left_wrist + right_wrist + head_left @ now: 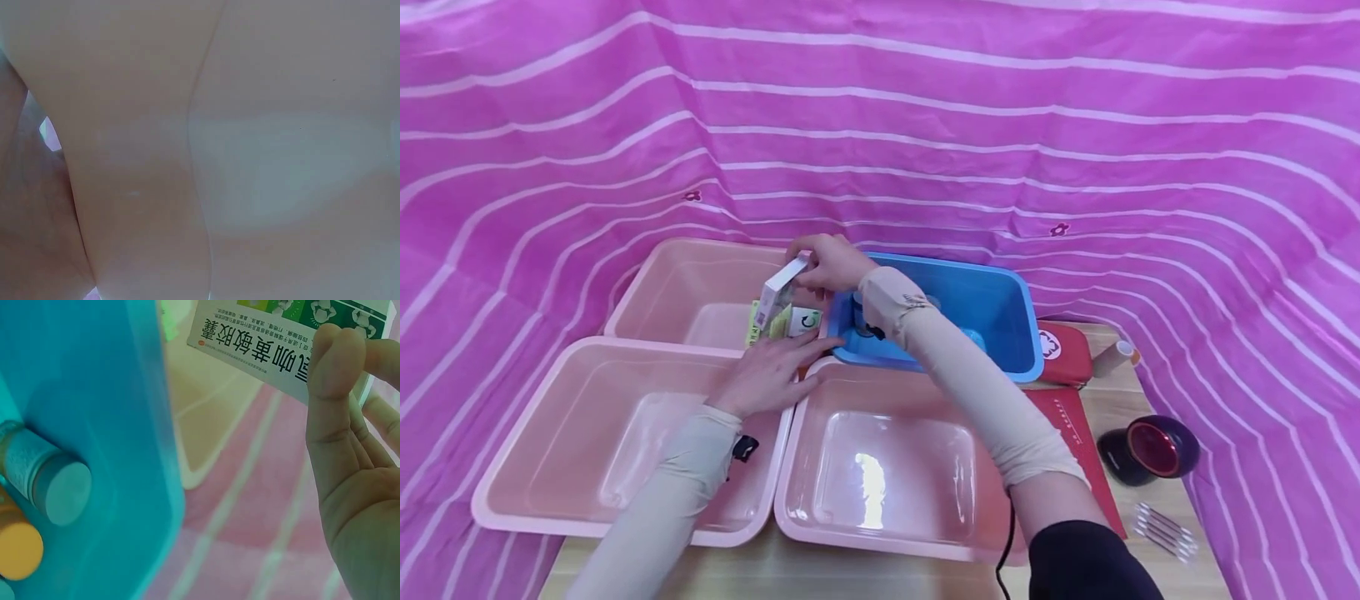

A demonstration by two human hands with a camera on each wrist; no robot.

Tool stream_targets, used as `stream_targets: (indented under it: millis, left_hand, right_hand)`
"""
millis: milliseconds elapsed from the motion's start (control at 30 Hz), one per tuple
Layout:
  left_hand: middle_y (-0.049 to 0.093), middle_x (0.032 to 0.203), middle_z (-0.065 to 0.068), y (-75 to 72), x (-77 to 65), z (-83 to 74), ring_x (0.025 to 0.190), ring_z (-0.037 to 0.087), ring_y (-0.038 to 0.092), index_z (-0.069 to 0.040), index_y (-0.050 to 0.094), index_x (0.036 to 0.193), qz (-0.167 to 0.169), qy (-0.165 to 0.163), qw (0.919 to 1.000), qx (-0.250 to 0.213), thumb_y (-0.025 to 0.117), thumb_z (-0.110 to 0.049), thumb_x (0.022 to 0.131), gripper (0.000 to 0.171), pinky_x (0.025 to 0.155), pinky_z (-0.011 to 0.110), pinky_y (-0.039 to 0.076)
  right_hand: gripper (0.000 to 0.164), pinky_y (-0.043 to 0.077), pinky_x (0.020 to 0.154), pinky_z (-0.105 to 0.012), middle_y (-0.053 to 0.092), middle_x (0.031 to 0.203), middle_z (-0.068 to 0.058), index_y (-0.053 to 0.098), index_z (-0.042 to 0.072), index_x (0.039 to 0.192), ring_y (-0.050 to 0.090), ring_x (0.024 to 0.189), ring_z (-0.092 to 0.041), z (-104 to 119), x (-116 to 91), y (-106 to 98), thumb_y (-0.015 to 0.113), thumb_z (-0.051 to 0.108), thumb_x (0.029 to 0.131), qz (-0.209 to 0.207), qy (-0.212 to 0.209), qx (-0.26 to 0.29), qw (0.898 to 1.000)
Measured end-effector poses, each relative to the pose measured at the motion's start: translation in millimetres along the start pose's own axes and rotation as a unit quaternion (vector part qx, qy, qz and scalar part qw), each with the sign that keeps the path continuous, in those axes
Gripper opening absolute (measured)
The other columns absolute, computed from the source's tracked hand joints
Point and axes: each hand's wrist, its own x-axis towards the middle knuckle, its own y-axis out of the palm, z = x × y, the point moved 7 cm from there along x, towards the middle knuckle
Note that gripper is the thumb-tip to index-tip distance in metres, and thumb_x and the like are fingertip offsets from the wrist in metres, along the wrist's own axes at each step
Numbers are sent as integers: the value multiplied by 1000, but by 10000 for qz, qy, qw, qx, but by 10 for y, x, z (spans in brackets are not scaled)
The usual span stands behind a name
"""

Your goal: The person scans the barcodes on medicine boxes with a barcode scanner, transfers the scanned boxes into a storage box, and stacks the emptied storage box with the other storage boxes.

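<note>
My right hand (835, 265) pinches a white medicine box (781, 287) above the back left pink bin. The right wrist view shows the box's green, yellow and black print, with the thumb and fingers at its edge. My left hand (775, 371) lies over the rims where the bins meet, fingers fairly straight and spread, just in front of a yellow-green box (752, 323) and a white box with a green mark (806, 320). Whether its fingertips touch these boxes is hidden. In the left wrist view, pink bin wall fills most of the picture.
A blue bin (992, 292) holds bottles, among them a capped jar (59, 487) and an orange-capped one (19, 549). Two pink bins (880, 546) stand in front. To the right are a red case (1063, 354), a red folder (1078, 433), a black round object (1150, 450) and cotton swabs (1165, 532).
</note>
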Motion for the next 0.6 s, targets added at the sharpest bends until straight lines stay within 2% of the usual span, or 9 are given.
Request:
stream_targets:
  millis: [167,300,400,500,600]
  left_hand:
    - [48,158,9,3,6,-52,117,38,66,-33,53,150,-10,65,10000,-64,60,-46,101,52,96,58,51]
    - [49,158,9,-3,21,-80,128,38,61,-32,53,150,-35,111,9999,-73,60,-45,101,52,101,61,48]
    - [48,159,9,10,24,-84,133,38,58,-33,52,151,79,52,9999,-68,58,-47,101,53,103,63,46]
    - [45,161,8,25,17,-75,130,38,61,-34,50,152,221,-39,9997,-53,57,-49,101,54,99,61,48]
    - [43,162,7,30,12,-49,135,37,57,-36,49,152,254,-89,9996,-38,57,-50,101,54,103,63,45]
  right_hand:
    - [25,60,60,-35,73,84,-12,68,12,121,68,63,-29,-91,101,119,68,9,97,40,253,-123,9996]
    - [41,60,61,-35,72,85,-14,61,18,138,68,63,-27,-145,96,182,69,14,98,216,475,-190,9985]
    - [51,60,64,-32,71,88,-13,54,23,148,70,68,-26,-187,50,211,69,17,100,339,594,-244,9974]
    - [50,61,65,-33,70,90,-12,54,21,148,72,73,-27,-214,-21,221,67,16,100,391,562,-138,9976]
    - [45,61,66,-32,69,90,-10,57,17,146,72,73,-26,-206,-114,195,66,17,101,319,364,-139,9987]
